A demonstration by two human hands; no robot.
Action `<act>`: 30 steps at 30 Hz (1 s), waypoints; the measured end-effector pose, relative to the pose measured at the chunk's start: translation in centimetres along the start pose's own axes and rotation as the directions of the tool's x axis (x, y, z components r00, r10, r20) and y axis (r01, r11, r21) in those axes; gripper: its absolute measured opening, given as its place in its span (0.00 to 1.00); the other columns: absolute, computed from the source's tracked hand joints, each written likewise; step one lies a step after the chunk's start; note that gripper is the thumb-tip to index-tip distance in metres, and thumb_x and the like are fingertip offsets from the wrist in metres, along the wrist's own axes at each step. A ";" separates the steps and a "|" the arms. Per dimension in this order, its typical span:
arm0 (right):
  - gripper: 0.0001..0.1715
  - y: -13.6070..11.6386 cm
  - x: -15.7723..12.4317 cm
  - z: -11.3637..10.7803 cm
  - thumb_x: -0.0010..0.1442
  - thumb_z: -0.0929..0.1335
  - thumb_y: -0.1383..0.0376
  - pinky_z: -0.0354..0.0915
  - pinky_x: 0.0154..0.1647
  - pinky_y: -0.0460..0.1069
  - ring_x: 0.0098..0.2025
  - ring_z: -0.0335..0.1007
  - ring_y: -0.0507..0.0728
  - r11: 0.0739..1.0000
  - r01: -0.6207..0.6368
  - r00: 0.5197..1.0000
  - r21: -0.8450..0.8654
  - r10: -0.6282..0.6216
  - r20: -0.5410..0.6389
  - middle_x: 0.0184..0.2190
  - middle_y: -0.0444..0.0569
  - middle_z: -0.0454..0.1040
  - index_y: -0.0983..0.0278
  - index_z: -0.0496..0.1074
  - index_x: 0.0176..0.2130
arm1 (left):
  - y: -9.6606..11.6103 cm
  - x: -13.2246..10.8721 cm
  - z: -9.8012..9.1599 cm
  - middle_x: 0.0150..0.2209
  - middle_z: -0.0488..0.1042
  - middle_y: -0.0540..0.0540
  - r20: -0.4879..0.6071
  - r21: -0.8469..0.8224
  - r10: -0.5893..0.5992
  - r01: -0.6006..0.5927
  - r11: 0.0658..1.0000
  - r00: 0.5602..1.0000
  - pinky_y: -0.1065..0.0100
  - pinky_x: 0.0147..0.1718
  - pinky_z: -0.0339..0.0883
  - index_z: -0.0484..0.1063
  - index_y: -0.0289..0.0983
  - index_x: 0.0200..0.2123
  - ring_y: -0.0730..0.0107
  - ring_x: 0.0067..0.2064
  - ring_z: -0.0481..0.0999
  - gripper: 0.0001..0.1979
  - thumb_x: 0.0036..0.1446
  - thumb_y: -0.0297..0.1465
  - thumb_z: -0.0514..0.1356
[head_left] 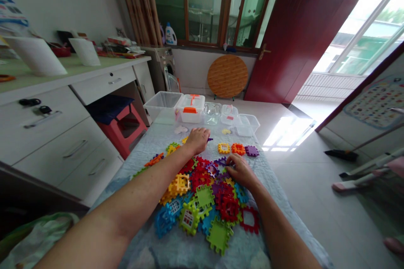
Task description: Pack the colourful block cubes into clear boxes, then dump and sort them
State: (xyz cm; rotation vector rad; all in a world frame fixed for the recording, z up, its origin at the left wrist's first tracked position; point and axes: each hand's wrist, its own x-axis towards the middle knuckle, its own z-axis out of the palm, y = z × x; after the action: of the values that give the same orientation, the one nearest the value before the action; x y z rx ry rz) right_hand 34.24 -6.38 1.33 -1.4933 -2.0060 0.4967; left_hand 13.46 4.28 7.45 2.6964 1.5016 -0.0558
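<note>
My left hand point(198, 140) is at the far side of a heap of plastic building tiles, its fingers closed. The tip of a purple tile point(210, 139) shows beside its fingers; most of that piece is hidden. On the heap's right side, my right hand point(240, 170) has its fingers bent around the edge of another purple tile point(221, 161). Red tiles point(229, 207), green tiles point(219, 235), blue tiles point(164, 220) and yellow tiles point(181, 183) lie jumbled between my arms. Beyond my right hand, a yellow tile point(224, 148), an orange tile point(238, 149) and a purple tile point(251, 151) form a row.
Along the far end of the cloth-covered table point(145, 256) stand a clear bin point(162, 103), a lidded box with orange latches point(190, 109) and smaller clear containers point(248, 125). A red stool point(121, 124) and a drawer desk point(41, 122) are on the left. A person's foot point(342, 187) shows at right.
</note>
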 end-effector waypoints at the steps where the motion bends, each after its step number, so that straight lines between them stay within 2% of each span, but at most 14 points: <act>1: 0.07 0.0 0.0 0.0 0.51 0.66 0.73 0.61 0.42 0.50 0.37 0.63 0.56 1.000 0.004 1.000 0.002 -0.004 0.002 0.33 0.46 0.68 0.62 0.67 0.32 | 0.1 -0.1 0.1 0.56 0.67 0.36 0.019 0.000 0.015 -0.015 1.000 1.000 0.50 0.59 0.53 0.67 0.37 0.52 0.49 0.59 0.65 0.19 0.57 0.34 0.58; 3: 0.07 0.0 -0.1 -0.1 0.51 0.66 0.72 0.61 0.42 0.51 0.38 0.64 0.56 1.000 0.014 1.000 0.005 -0.014 0.007 0.33 0.46 0.68 0.62 0.67 0.32 | -0.1 -0.1 0.2 0.53 0.69 0.38 0.100 -0.012 0.057 -0.056 0.998 0.993 0.49 0.58 0.55 0.70 0.39 0.47 0.48 0.56 0.67 0.23 0.48 0.40 0.66; 5: 0.06 0.0 -0.1 -0.2 0.51 0.66 0.72 0.60 0.42 0.51 0.38 0.63 0.56 1.000 0.020 1.000 0.005 -0.020 0.014 0.33 0.46 0.68 0.62 0.68 0.32 | -0.7 -0.1 -0.1 0.51 0.70 0.41 0.180 -0.029 0.086 -0.082 0.996 0.980 0.52 0.55 0.60 0.72 0.41 0.45 0.50 0.53 0.69 0.28 0.40 0.44 0.70; 7: 0.06 0.0 -0.1 -0.2 0.52 0.66 0.72 0.61 0.42 0.50 0.37 0.63 0.56 1.000 0.022 1.000 0.004 -0.022 0.017 0.33 0.46 0.68 0.62 0.68 0.32 | -1.2 0.0 -0.5 0.52 0.70 0.42 0.204 -0.030 0.083 -0.079 0.996 0.976 0.56 0.53 0.62 0.71 0.41 0.47 0.52 0.53 0.69 0.29 0.40 0.45 0.69; 9: 0.06 0.1 -0.1 -0.1 0.52 0.66 0.72 0.61 0.42 0.50 0.37 0.63 0.55 1.000 0.020 1.000 0.006 -0.020 0.015 0.33 0.46 0.68 0.63 0.68 0.32 | -1.6 0.3 -0.8 0.53 0.70 0.42 0.193 -0.015 0.068 -0.067 0.998 0.979 0.56 0.53 0.62 0.70 0.41 0.50 0.52 0.55 0.68 0.30 0.42 0.42 0.68; 12: 0.07 0.2 -0.2 0.0 0.51 0.66 0.73 0.61 0.42 0.50 0.37 0.64 0.56 1.000 0.006 1.000 0.014 -0.006 0.008 0.33 0.46 0.69 0.63 0.68 0.32 | -1.5 0.9 -0.5 0.54 0.72 0.42 0.206 -0.005 0.082 -0.083 0.997 0.975 0.57 0.54 0.62 0.70 0.41 0.51 0.52 0.55 0.69 0.32 0.39 0.38 0.69; 16: 0.12 0.5 -0.3 0.1 0.50 0.67 0.72 0.63 0.44 0.52 0.39 0.66 0.56 0.999 -0.031 0.999 0.033 0.031 -0.019 0.36 0.47 0.71 0.62 0.68 0.37 | -1.2 1.3 0.1 0.49 0.76 0.45 0.222 0.011 0.093 -0.098 0.995 0.971 0.59 0.52 0.63 0.75 0.42 0.46 0.53 0.51 0.73 0.28 0.36 0.34 0.69; 19: 0.18 0.7 -0.4 0.1 0.50 0.68 0.72 0.64 0.46 0.53 0.40 0.67 0.56 0.998 -0.048 0.998 0.052 0.049 -0.028 0.39 0.48 0.73 0.62 0.68 0.43 | -1.5 1.2 0.0 0.47 0.78 0.45 0.193 0.026 0.077 -0.084 0.996 0.978 0.59 0.51 0.64 0.77 0.42 0.42 0.52 0.50 0.74 0.22 0.39 0.37 0.67; 24: 0.18 0.5 -0.4 0.0 0.50 0.67 0.73 0.64 0.47 0.54 0.42 0.68 0.57 0.999 -0.021 1.000 0.049 0.021 -0.010 0.39 0.49 0.73 0.62 0.69 0.43 | -2.0 1.0 -0.4 0.51 0.75 0.41 0.118 0.048 0.022 -0.028 0.998 0.993 0.57 0.50 0.63 0.75 0.40 0.49 0.49 0.52 0.72 0.29 0.45 0.47 0.62; 26: 0.17 0.4 -0.4 0.0 0.51 0.67 0.73 0.64 0.47 0.54 0.42 0.67 0.57 0.999 -0.012 1.000 0.049 0.012 -0.012 0.39 0.48 0.73 0.62 0.70 0.42 | -1.7 0.9 -0.4 0.48 0.77 0.41 0.137 0.062 0.022 -0.030 0.998 0.990 0.55 0.50 0.63 0.77 0.41 0.45 0.48 0.51 0.72 0.27 0.41 0.47 0.64; 30: 0.16 0.2 -0.4 -0.1 0.51 0.68 0.73 0.64 0.47 0.54 0.42 0.67 0.58 0.999 -0.009 1.000 0.043 0.010 -0.016 0.38 0.49 0.72 0.62 0.70 0.42 | -0.5 0.8 -0.3 0.42 0.79 0.44 0.192 0.087 0.047 -0.065 0.994 0.980 0.55 0.50 0.61 0.79 0.42 0.35 0.50 0.49 0.73 0.18 0.36 0.40 0.67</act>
State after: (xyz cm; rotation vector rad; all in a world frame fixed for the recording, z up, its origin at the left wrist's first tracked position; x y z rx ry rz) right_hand 34.52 -6.76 1.21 -1.4768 -1.9645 0.5271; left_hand 13.45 5.31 7.72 2.7108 1.4001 -0.3780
